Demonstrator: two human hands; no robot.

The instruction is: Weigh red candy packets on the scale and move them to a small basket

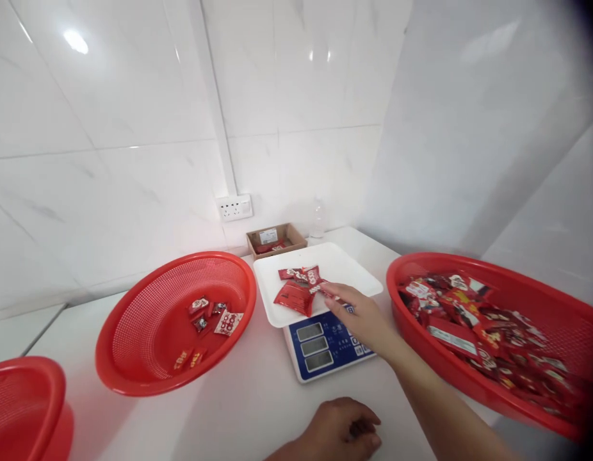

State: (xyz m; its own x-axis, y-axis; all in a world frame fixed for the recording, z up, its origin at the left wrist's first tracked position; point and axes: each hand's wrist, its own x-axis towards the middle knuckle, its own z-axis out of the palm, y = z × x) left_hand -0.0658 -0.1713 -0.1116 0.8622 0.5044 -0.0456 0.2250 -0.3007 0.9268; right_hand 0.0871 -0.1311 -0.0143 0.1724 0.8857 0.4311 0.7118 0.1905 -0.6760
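My right hand reaches over the front of the white weighing tray, its fingers closed on the end of a small red snack packet. Several more red packets lie under and beside it on the tray, among them a larger plain one. The tray sits on a digital scale with a blue panel, whose displays look blank. In front of the scale, low over the white table, my left hand is loosely curled, thumb and fingers apart, with nothing visible in it.
On the right stands a large red basket heaped with red packets. Left of the scale, another red basket holds several packets. Part of a third basket shows at the left edge. A cardboard box and clear bottle stand behind.
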